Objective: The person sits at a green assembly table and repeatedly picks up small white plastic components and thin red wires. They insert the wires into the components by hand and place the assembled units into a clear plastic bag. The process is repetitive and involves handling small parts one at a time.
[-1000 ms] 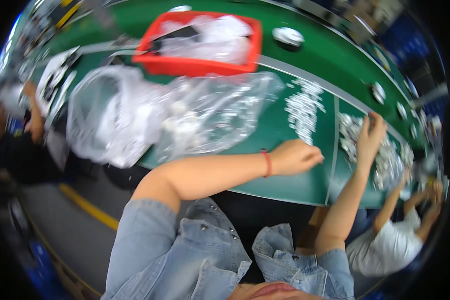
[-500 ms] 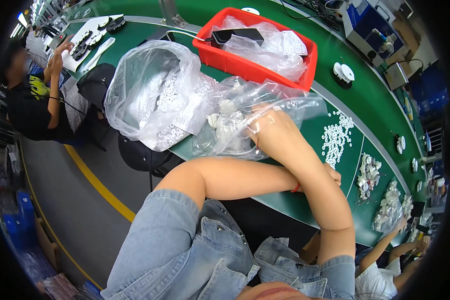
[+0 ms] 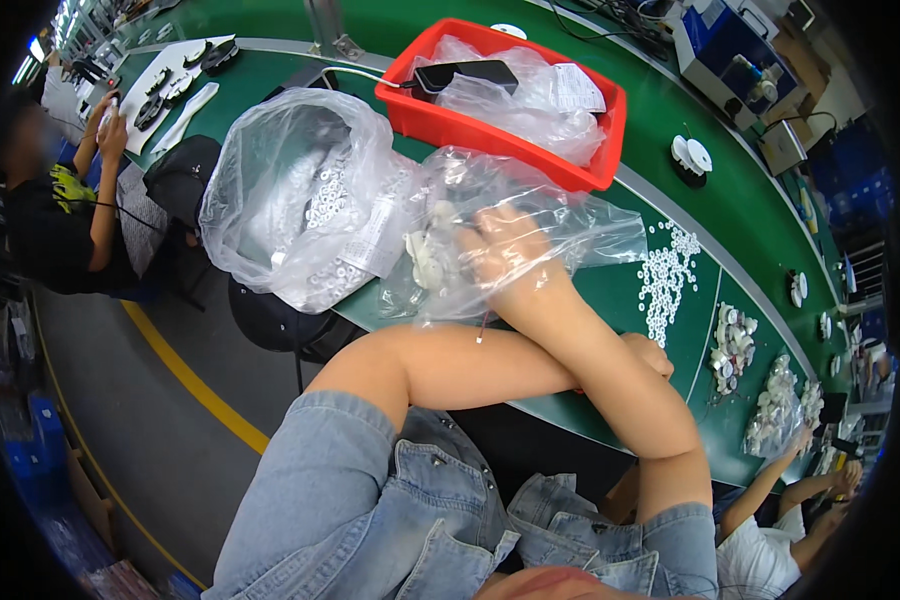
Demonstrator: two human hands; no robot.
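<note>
My forearms cross, the right one lying over the left. My right hand (image 3: 510, 245) reaches into a clear plastic bag (image 3: 600, 235) of white parts (image 3: 430, 258). Its fingers are bent behind the film, and what they hold is hidden. A thin wire with a small white connector (image 3: 480, 338) hangs below this hand. My left hand (image 3: 650, 354) is closed low over the green table (image 3: 600, 290), just below a spread of small white rings (image 3: 667, 280). Whatever its fingers grip cannot be made out. Left of the bag, a larger open plastic bag (image 3: 235, 215) holds many similar rings.
A red bin (image 3: 500, 145) with plastic bags and a phone (image 3: 467, 75) stands behind the bags. White parts with wires (image 3: 733, 345) lie at right, near another bagged pile (image 3: 773, 410). Co-workers sit at far left and lower right. White discs (image 3: 690, 155) sit on the green conveyor.
My right hand has moved slightly left and nearer me in the bag, and the wire shows lower. My left hand has shifted a little left. The view has shifted slightly.
</note>
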